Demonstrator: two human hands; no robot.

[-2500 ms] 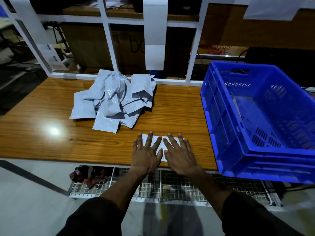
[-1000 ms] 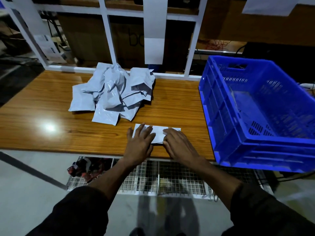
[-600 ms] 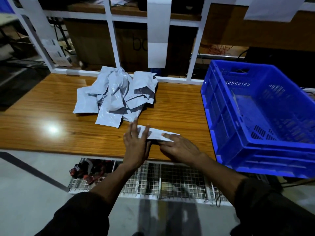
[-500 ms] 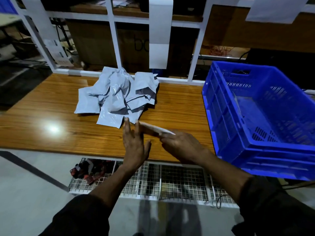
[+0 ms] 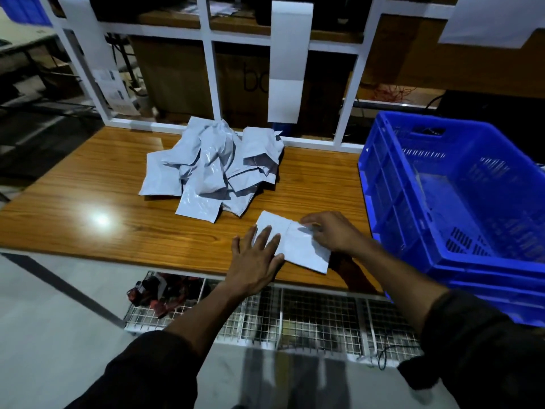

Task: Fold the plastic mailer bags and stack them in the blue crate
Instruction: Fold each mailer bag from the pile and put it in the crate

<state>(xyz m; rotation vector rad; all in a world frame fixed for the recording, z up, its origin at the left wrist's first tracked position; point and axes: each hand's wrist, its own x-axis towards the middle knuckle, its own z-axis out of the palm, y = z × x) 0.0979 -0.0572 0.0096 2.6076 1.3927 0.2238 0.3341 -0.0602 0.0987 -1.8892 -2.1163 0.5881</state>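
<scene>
i see the folded bag [image 5: 292, 242] flat near the worktop's [image 5: 88, 184] front edge. left hand [image 5: 256, 261] presses its left end, fingers straight. right hand [image 5: 331, 231] pinches its right part, fingers curled. loose bags [image 5: 215, 169] heap toward the back edge. blue crate [image 5: 460, 208] sits at the right edge.

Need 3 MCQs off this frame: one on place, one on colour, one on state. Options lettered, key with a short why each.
1. Where is the crate relative to the pile of mailer bags?
A. Left of it
B. Right of it
C. Under the table

2. What colour is the crate?
A. Blue
B. Red
C. Green

3. What is the left hand doing?
A. Pressing flat on the folded mailer
B. Gripping the crate rim
C. Hanging off the table

Key: 1 B, the crate sits at the table's right end. 2 A, its walls are blue. 3 A, straight fingers lie on the mailer, while the right hand pinches its fold.
</scene>
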